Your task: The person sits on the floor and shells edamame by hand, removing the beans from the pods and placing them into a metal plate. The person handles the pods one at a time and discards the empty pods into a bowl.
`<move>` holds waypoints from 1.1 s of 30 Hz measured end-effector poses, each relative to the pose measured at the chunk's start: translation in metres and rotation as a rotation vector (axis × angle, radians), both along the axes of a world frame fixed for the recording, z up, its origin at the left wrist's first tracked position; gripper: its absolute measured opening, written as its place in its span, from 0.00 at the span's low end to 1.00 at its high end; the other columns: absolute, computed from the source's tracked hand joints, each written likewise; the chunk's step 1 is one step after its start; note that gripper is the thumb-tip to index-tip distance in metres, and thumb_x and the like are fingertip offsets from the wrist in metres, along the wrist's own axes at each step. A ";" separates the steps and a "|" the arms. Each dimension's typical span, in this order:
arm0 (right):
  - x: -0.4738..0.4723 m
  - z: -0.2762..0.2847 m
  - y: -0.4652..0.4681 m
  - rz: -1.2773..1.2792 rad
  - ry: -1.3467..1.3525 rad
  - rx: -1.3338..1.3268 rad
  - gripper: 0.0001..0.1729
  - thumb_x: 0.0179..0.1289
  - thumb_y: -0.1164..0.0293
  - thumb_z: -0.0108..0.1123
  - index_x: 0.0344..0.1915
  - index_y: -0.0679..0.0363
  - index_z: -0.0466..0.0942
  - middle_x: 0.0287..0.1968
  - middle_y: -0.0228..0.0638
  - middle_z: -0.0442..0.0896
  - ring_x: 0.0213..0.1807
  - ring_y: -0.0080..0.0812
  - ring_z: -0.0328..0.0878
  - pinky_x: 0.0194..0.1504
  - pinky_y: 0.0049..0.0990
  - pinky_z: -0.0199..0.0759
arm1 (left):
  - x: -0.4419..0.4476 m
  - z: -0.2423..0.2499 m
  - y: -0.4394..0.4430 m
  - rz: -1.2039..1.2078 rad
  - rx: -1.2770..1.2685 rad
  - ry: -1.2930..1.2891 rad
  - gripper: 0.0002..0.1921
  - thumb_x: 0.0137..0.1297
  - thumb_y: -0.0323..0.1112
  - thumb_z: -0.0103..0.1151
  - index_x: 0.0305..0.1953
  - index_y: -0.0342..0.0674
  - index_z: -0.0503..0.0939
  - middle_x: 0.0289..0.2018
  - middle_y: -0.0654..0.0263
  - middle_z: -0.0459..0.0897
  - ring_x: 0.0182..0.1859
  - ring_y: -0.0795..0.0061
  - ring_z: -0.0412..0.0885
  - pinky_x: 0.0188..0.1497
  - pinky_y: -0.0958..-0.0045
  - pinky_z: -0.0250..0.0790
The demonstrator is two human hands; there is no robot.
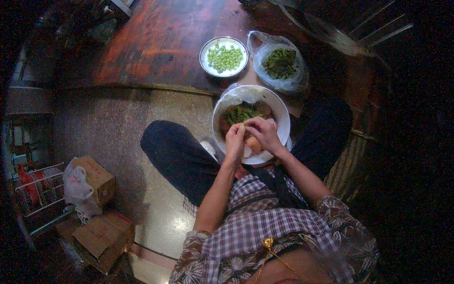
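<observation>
Over the mouth of a white plastic bucket [286,122], my left hand [234,138] and my right hand [265,132] meet at the fingertips. Pinched between them is a small greenish bean pod [244,124], mostly hidden by the fingers. Green pods or hulls [241,112] lie in the bucket beneath, along with pieces of eggshell [253,145]. Beyond the bucket, shelled green beans [227,58] are spread on a white, dark-rimmed plate [203,60]. To the plate's right sits an opened clear plastic bag [256,44] with darker green pods [281,64] inside.
The plate and bag rest on a reddish-brown wooden table [156,46]. The bucket stands between my knees, near the table edge. On the floor at lower left are cardboard boxes [103,236], a white plastic bag [76,184] and a wire rack [39,190]. The right side is dark.
</observation>
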State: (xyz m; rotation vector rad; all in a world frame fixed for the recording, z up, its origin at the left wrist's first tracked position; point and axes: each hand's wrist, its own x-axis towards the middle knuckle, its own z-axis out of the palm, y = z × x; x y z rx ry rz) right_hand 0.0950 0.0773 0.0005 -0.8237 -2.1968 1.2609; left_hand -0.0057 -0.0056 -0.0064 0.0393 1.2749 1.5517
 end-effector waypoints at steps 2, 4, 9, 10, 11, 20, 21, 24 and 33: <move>0.001 0.004 0.000 0.005 -0.024 0.113 0.09 0.56 0.73 0.59 0.38 0.61 0.76 0.36 0.34 0.79 0.37 0.33 0.77 0.38 0.29 0.68 | 0.002 -0.006 0.000 0.004 -0.023 0.049 0.08 0.68 0.36 0.50 0.39 0.37 0.72 0.34 0.68 0.76 0.37 0.82 0.74 0.42 0.80 0.69; 0.001 0.006 -0.001 0.005 -0.030 0.165 0.08 0.55 0.73 0.59 0.37 0.61 0.76 0.35 0.34 0.79 0.36 0.35 0.77 0.36 0.31 0.67 | 0.003 -0.013 -0.001 0.004 -0.057 0.156 0.08 0.67 0.35 0.50 0.40 0.37 0.72 0.34 0.68 0.76 0.36 0.82 0.73 0.40 0.80 0.68; 0.002 -0.002 0.003 -0.081 -0.079 0.028 0.06 0.58 0.72 0.58 0.35 0.62 0.74 0.33 0.34 0.79 0.32 0.31 0.77 0.34 0.29 0.69 | 0.003 -0.040 -0.005 0.059 -0.045 0.162 0.10 0.66 0.34 0.52 0.44 0.37 0.73 0.36 0.69 0.76 0.38 0.80 0.73 0.41 0.78 0.68; 0.002 -0.005 0.005 -0.121 -0.053 -0.152 0.06 0.60 0.72 0.58 0.36 0.62 0.73 0.33 0.33 0.78 0.31 0.29 0.77 0.34 0.27 0.70 | 0.001 -0.044 -0.005 0.061 -0.035 0.146 0.11 0.65 0.33 0.53 0.47 0.37 0.73 0.36 0.68 0.76 0.40 0.78 0.74 0.43 0.76 0.68; 0.001 -0.007 0.009 -0.161 -0.027 -0.332 0.06 0.61 0.72 0.57 0.36 0.62 0.72 0.32 0.32 0.78 0.30 0.26 0.76 0.34 0.25 0.71 | -0.001 -0.045 -0.006 0.011 -0.046 0.310 0.11 0.65 0.33 0.53 0.47 0.37 0.73 0.36 0.68 0.76 0.40 0.78 0.74 0.43 0.76 0.69; 0.001 -0.009 0.016 -0.151 0.140 -0.812 0.07 0.64 0.74 0.54 0.41 0.64 0.72 0.32 0.30 0.77 0.32 0.19 0.75 0.35 0.18 0.73 | -0.005 -0.002 0.002 -0.111 0.027 0.529 0.10 0.63 0.31 0.54 0.43 0.34 0.76 0.36 0.64 0.78 0.39 0.76 0.75 0.44 0.77 0.67; 0.000 -0.008 0.014 -0.166 0.077 -0.779 0.08 0.64 0.74 0.54 0.42 0.64 0.73 0.32 0.31 0.78 0.32 0.19 0.76 0.35 0.18 0.73 | -0.005 0.002 0.003 -0.109 0.010 0.400 0.09 0.63 0.31 0.54 0.42 0.34 0.76 0.35 0.65 0.78 0.38 0.78 0.75 0.44 0.78 0.67; -0.001 -0.002 0.009 -0.084 0.048 -0.590 0.12 0.61 0.69 0.57 0.43 0.64 0.76 0.36 0.32 0.82 0.37 0.23 0.79 0.39 0.22 0.73 | -0.005 0.006 0.004 -0.076 -0.002 0.245 0.08 0.64 0.32 0.54 0.40 0.35 0.77 0.33 0.68 0.79 0.36 0.82 0.75 0.41 0.80 0.67; -0.001 0.016 0.008 0.016 -0.092 -0.067 0.11 0.60 0.71 0.55 0.41 0.63 0.76 0.39 0.39 0.81 0.41 0.36 0.79 0.43 0.30 0.71 | -0.001 0.004 0.005 -0.015 0.023 0.120 0.09 0.66 0.35 0.53 0.40 0.35 0.76 0.35 0.69 0.79 0.37 0.83 0.75 0.41 0.81 0.67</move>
